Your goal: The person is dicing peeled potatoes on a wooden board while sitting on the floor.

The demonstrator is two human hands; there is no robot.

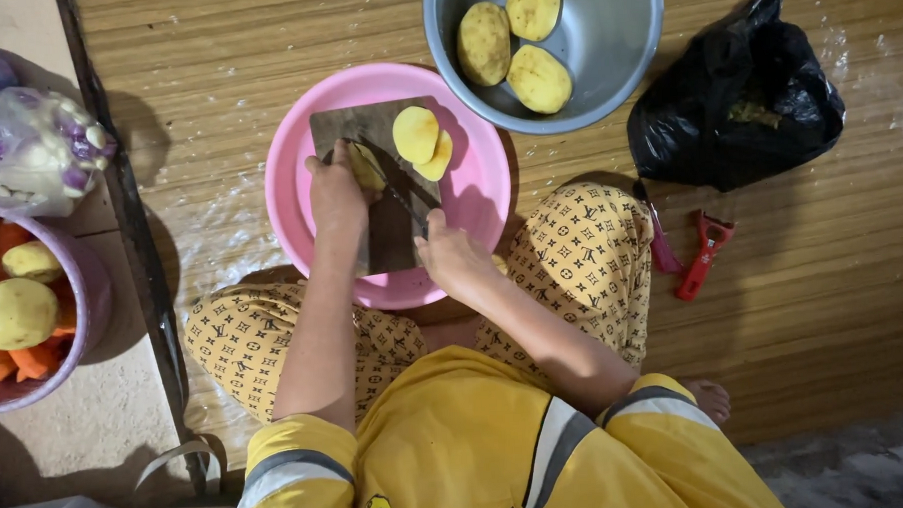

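Hands (337, 193) slicing potato (366, 168); metal bowl (619, 38) holds potatoes (509, 44).

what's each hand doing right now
Left hand: closed on a potato piece on the board.
Right hand: closed on a knife.

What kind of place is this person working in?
Probably a home floor used for kitchen prep. The person sits on a woven mat, the right hand holding a knife on a board over a pink basin, beside a metal bowl of peeled potatoes.
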